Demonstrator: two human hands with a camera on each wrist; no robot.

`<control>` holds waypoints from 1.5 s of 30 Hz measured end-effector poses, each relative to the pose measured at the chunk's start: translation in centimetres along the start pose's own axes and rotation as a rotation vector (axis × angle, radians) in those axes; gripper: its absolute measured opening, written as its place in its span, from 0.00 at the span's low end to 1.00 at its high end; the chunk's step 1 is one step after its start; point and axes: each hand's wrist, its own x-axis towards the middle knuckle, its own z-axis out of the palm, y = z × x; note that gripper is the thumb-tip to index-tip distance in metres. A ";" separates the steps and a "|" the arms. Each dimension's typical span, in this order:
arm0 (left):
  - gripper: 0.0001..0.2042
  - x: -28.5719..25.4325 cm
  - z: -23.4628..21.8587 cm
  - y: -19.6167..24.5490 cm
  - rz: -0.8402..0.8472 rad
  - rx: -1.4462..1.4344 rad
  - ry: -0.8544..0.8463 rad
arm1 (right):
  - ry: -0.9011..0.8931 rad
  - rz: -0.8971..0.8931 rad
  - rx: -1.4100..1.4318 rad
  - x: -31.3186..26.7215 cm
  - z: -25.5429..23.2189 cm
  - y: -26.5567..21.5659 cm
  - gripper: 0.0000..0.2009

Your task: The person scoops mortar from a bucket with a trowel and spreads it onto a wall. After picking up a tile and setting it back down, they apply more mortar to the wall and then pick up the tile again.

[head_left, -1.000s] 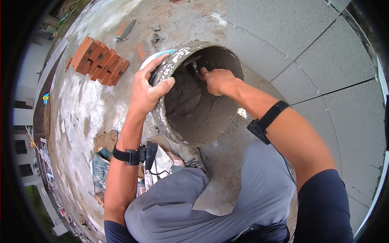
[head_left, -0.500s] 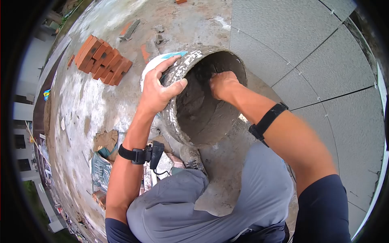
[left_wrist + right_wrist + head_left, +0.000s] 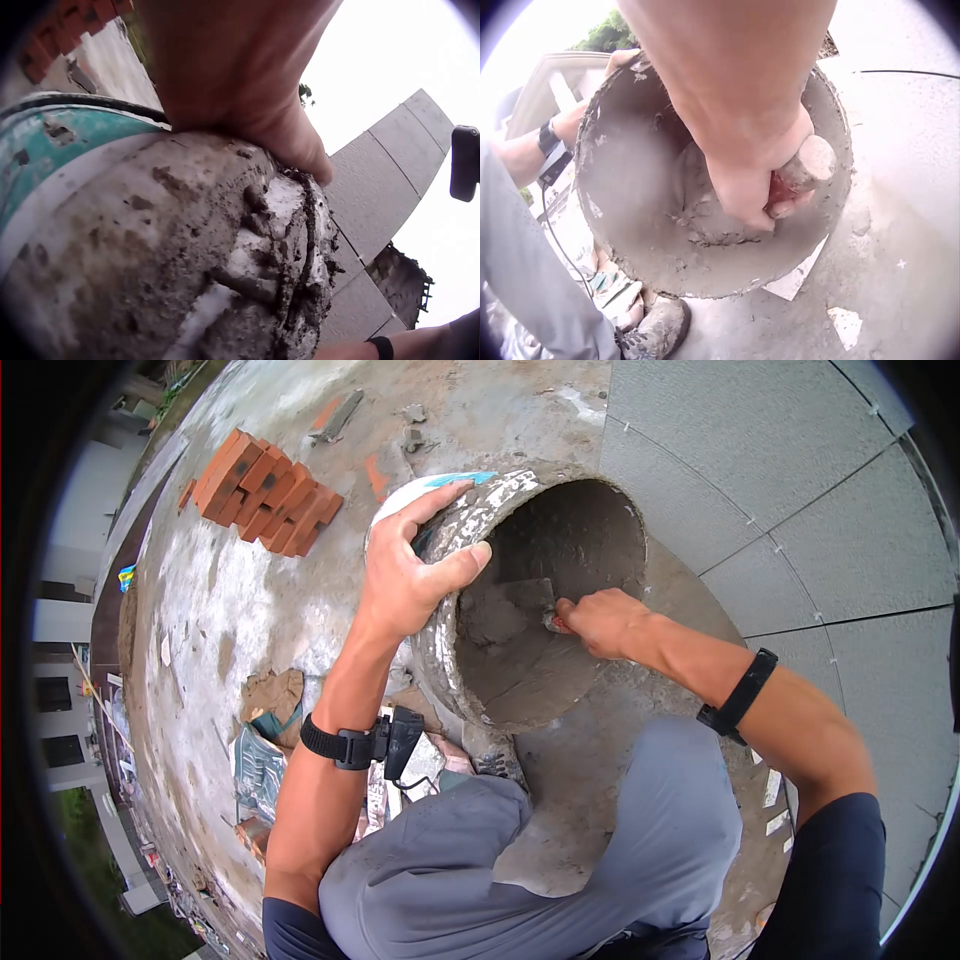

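A mortar-caked bucket (image 3: pixel 600 510) lies tilted, its mouth facing the person. My left hand (image 3: pixel 410 585) grips its upper left side, thumb over the rim and fingers spread along the outer wall. In the left wrist view the outer wall (image 3: pixel 135 225) shows white and teal under splashed mortar. Grey wet mortar (image 3: pixel 488 622) lies inside. My right hand (image 3: pixel 605 622) reaches into the mouth and holds a trowel, whose flat blade (image 3: pixel 528 594) lies against the mortar. The right wrist view shows the butt of its handle (image 3: pixel 815 160) sticking out of the fist.
A stack of red bricks (image 3: pixel 265 495) stands on the rough concrete at upper left. Large grey tiles (image 3: pixel 700 450) cover the floor on the right. Crumpled bags (image 3: pixel 262 760) lie by the left forearm, and a dirty shoe (image 3: pixel 495 755) is close below the bucket.
The right hand has drawn the trowel back from deep against the far wall towards the mouth, bringing its blade into sight. The left hand keeps its hold on the bucket.
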 end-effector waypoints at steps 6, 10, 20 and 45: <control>0.32 0.1 -0.5 0.2 0.006 -0.015 -0.003 | 0.090 -0.005 0.185 2.6 1.4 -2.5 0.22; 0.31 -0.2 -0.8 0.1 -0.013 -0.013 0.005 | 0.114 -0.036 0.360 1.1 2.0 -3.3 0.22; 0.29 -0.7 -2.6 -0.9 -0.049 -0.099 0.223 | 0.155 -0.045 0.797 -6.7 -0.5 -3.6 0.21; 0.28 0.1 -1.9 0.0 -0.042 -0.161 0.258 | 0.833 0.679 1.124 -54.6 -16.7 -6.1 0.14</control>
